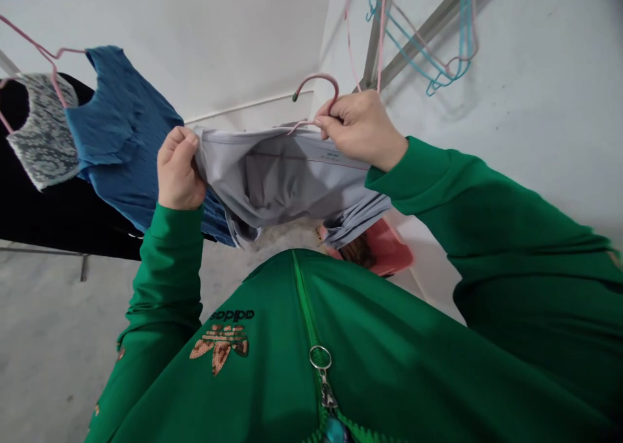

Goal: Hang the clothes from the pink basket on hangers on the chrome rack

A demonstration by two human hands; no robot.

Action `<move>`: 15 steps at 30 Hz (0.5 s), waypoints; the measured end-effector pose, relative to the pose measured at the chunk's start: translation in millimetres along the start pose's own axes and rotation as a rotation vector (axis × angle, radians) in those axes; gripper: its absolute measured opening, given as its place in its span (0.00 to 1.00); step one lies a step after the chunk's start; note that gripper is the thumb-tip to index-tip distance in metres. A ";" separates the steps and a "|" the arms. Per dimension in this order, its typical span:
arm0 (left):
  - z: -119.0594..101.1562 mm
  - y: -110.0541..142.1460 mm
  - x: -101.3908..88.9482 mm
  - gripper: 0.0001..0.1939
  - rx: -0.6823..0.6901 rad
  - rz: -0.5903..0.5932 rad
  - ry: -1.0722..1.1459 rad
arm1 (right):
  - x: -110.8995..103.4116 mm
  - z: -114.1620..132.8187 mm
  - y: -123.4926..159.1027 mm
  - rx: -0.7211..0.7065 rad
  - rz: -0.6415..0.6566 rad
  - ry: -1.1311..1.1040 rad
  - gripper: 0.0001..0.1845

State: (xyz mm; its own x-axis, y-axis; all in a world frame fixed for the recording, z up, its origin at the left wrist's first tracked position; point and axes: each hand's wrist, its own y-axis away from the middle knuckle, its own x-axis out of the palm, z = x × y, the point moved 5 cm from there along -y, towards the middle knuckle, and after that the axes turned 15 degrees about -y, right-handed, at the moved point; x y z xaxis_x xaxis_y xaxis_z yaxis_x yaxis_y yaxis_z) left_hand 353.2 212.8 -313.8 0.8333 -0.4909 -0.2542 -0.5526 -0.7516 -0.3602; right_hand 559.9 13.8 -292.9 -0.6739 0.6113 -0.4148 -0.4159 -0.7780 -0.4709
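Observation:
A light grey garment (292, 183) hangs stretched between my two hands, its inside facing me, with a thin red line and small print along it. My left hand (180, 170) is closed on the garment's upper left edge. A pink clothes hanger (324, 78) has its hook curling up above the cloth, tipped in green. My right hand (363, 125) pinches this hanger just below the hook, at the garment's top edge. Most of the hanger's body is hidden by the cloth.
At left, a blue garment (126, 131) and a patterned lace top (46, 128) hang on pink hangers. Blue and pink hangers (423, 47) hang from a metal bracket (428, 31) on the right wall. A pink basin (392, 248) stands below, partly hidden.

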 end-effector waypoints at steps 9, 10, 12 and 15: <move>37.3 98.5 55.5 0.22 -0.219 0.820 0.005 | -9.7 -2.8 4.1 0.027 -0.113 -0.030 0.15; 44.5 100.8 56.9 0.23 -0.232 0.835 -0.023 | -10.1 -2.7 6.1 0.027 -0.108 -0.040 0.15; 56.5 95.4 54.4 0.26 -0.260 0.742 -0.060 | -9.7 -0.9 9.7 0.027 -0.080 -0.066 0.15; 67.5 76.4 48.4 0.26 -0.287 0.490 -0.098 | -8.2 7.3 13.4 0.007 -0.059 -0.094 0.16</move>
State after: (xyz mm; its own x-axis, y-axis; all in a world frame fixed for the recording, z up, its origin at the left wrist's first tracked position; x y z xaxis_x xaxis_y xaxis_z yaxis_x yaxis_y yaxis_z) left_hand 350.3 161.3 -414.2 0.4680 -0.7794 -0.4165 -0.8366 -0.5426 0.0752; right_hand 555.4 -2.7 -290.1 -0.7026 0.6397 -0.3117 -0.4603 -0.7426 -0.4864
